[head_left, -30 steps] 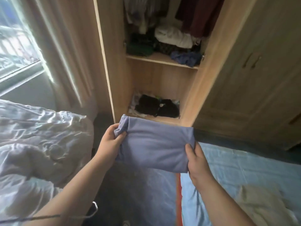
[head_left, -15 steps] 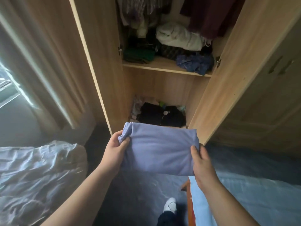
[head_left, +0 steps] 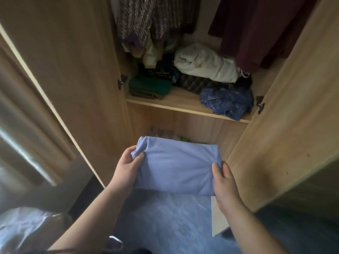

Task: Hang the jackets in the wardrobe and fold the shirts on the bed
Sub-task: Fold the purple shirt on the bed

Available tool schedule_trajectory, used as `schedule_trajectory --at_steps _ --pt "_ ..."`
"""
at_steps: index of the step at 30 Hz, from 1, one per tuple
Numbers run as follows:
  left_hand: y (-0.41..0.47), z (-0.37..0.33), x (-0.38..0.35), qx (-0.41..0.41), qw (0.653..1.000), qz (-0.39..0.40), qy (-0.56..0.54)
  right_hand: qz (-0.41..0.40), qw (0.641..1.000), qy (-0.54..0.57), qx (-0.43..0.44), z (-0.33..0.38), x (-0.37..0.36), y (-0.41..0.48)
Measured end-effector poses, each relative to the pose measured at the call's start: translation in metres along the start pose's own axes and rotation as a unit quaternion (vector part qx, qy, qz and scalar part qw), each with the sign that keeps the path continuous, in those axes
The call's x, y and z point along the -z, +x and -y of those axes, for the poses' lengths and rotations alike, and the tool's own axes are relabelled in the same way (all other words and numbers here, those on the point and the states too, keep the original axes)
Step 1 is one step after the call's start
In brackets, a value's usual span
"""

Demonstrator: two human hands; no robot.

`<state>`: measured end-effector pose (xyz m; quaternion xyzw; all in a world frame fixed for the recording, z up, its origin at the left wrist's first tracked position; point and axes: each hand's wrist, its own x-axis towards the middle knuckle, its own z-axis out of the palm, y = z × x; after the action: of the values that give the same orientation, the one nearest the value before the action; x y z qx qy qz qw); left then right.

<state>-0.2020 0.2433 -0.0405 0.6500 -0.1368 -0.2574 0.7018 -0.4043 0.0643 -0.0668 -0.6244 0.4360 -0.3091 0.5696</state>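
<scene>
We hold the folded lilac shirt (head_left: 176, 167) before the open wardrobe (head_left: 185, 105), below its shelf: our left hand (head_left: 126, 171) pinches its left end, our right hand (head_left: 224, 182) its right edge.

Head view, looking down into an open wooden wardrobe (head_left: 286, 99). Centre of frame: a folded lavender-blue shirt (head_left: 176, 167) held flat between both hands in front of the lower compartment. The left hand (head_left: 126, 169) grips its bunched left edge, thumb on top; the right hand (head_left: 224, 182) pinches its right edge. Middle of frame: a shelf (head_left: 183, 105) carrying folded green clothes (head_left: 150, 87) at left, a cream bundle (head_left: 205, 66) behind, and a crumpled blue patterned garment (head_left: 227, 102) at right. Top of frame: hanging garments, patterned (head_left: 146, 21) at left, maroon (head_left: 256, 30) at right. Lower left: white bedding (head_left: 23, 228).
</scene>
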Motion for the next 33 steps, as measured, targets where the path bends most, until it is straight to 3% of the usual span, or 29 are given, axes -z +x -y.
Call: schedule_trajectory --at_steps 13,17,20,24,31,33 --pt "0.294 -0.017 -0.073 0.013 0.996 0.072 0.042 -0.066 0.996 -0.058 0.021 0.039 -0.074 0.264" --pt "0.389 -0.028 -0.105 -0.011 0.988 0.111 0.109 -0.099 0.985 -0.141 0.027 0.056 -0.096 0.337" --pt "0.447 -0.032 -0.137 -0.015 0.982 0.088 0.168 -0.114 0.977 -0.181 0.021 0.062 -0.103 0.389" --pt "0.503 -0.030 -0.169 0.021 0.963 0.086 0.253 -0.133 0.960 -0.248 0.019 0.075 -0.109 0.448" --pt "0.539 -0.016 -0.183 0.040 0.931 0.056 0.357 -0.053 0.951 -0.305 0.000 0.054 -0.109 0.489" --pt "0.534 -0.018 -0.184 0.022 0.897 0.063 0.438 -0.082 0.909 -0.404 0.063 0.047 -0.107 0.489"
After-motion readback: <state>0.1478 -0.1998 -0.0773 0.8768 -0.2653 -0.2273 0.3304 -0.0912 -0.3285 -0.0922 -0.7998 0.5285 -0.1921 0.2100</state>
